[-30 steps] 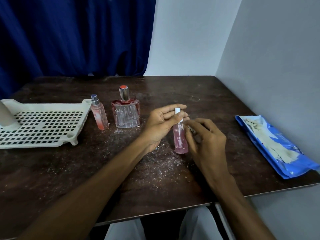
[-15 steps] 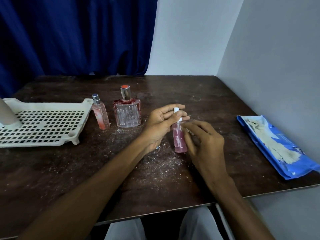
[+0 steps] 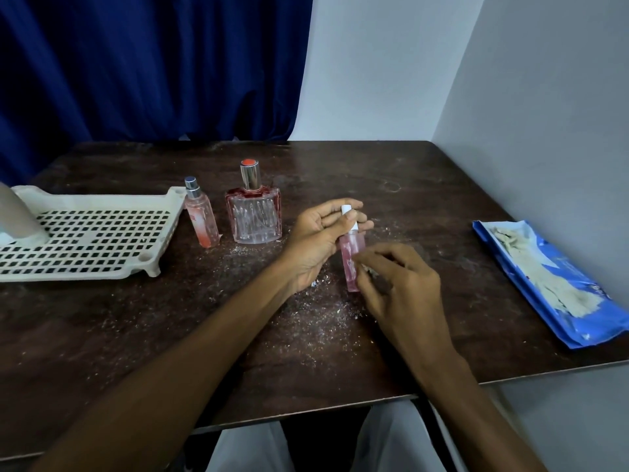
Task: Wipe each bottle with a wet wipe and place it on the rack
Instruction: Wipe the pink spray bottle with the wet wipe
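A slim pink bottle [image 3: 352, 258] with a white cap stands upright at the table's middle. My left hand [image 3: 318, 238] pinches its cap end between thumb and fingers. My right hand [image 3: 396, 284] curls against the bottle's right side, with a small bit of wipe [image 3: 369, 269] showing under its fingertips. A small pink spray bottle [image 3: 201, 214] and a wide clear perfume bottle [image 3: 253, 207] with a red-topped silver cap stand to the left. The white slotted rack [image 3: 92, 233] lies at the far left.
A blue wet-wipe pack [image 3: 551, 284], opened with wipes showing, lies at the right by the wall. A grey-white object [image 3: 15, 216] stands on the rack's left end. The dark table [image 3: 136, 318] is speckled with white crumbs. A blue curtain hangs behind.
My right hand has slid down the bottle's side, from near the cap toward the middle. The left hand keeps its hold on the cap, and the bottle stays in place.
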